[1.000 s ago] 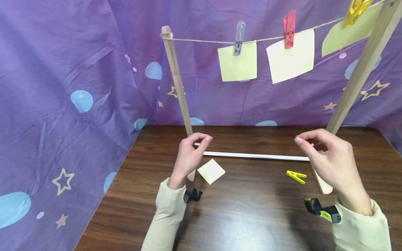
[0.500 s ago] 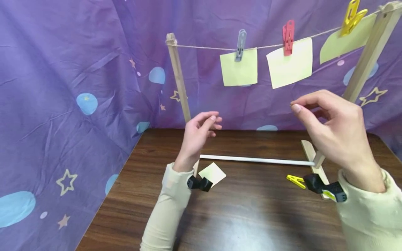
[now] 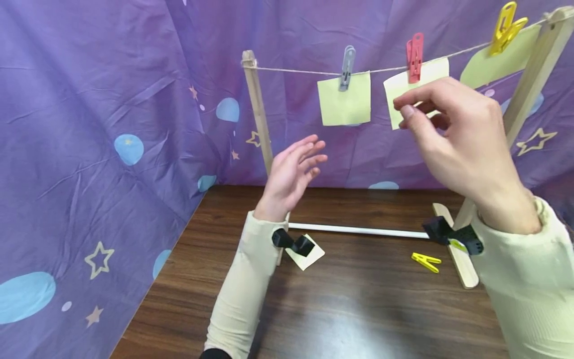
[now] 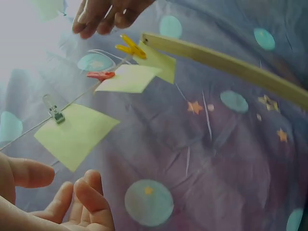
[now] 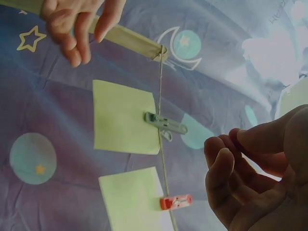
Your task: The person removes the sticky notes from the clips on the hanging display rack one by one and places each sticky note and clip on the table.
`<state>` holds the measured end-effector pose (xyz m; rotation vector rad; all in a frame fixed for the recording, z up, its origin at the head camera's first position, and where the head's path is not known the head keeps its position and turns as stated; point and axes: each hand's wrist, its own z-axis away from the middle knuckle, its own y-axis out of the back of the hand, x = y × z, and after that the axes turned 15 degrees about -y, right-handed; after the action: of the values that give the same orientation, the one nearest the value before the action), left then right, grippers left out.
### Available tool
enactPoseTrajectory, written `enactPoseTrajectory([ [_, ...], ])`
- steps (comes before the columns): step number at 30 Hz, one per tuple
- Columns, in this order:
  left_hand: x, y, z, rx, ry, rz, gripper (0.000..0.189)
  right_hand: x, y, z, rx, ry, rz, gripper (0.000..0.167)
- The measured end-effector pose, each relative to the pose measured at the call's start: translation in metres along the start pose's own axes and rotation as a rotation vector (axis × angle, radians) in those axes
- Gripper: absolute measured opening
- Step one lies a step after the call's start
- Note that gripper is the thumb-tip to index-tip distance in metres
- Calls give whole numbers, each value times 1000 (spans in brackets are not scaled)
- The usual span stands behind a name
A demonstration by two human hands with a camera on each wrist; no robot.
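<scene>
Grey-clipped note (image 3: 345,107) hangs between our left hand (image 3: 289,174) and right hand (image 3: 457,134).
Our left fingers spread loosely below it; the string (image 3: 296,71) runs sideways, climbing rightward; our right fingers curl lightly. Neither of our hands visibly holds anything. The right seems nearer the red-clipped note (image 5: 132,199), partly hiding it in the head view, though not in the right wrist view.

The dark brown wooden table (image 3: 350,314) is shining white below, between the bare left hand (image 3: 291,177) and bare right hand (image 3: 466,144). Above each, its wrist view is glowing white.
</scene>
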<state>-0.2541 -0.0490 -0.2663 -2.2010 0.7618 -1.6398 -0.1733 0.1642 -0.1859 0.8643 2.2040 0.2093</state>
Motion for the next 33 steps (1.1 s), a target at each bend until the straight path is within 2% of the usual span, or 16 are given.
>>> enactPoseTrajectory([
  [5, -2, -8, -8, 8, 96, 102, 42, -14, -7, -17, -5, -57, -4, 20],
  [10, -7, -19, -15, 19, 169, 155, 44, -21, -17, -33, 8, -98, -14, 22],
  [12, -9, -24, -17, 23, 192, 173, 38, -23, -21, -39, 6, -109, -11, 25],
  [15, -11, -32, -20, 20, 209, 188, 20, -25, -26, -47, -9, -137, -16, 28],
  [17, -12, -37, -22, 12, 209, 193, 13, -27, -29, -52, -29, -178, -29, 29],
  [22, -14, -44, -24, -14, 190, 202, 22, -29, -32, -66, -112, -269, -35, 36],
  [27, -15, -49, -23, -25, 158, 199, 21, -32, -36, -77, -203, -318, 11, 44],
  [33, -18, -52, -23, 35, 71, 161, 15, -35, -39, -84, -304, -405, 1, 51],
])
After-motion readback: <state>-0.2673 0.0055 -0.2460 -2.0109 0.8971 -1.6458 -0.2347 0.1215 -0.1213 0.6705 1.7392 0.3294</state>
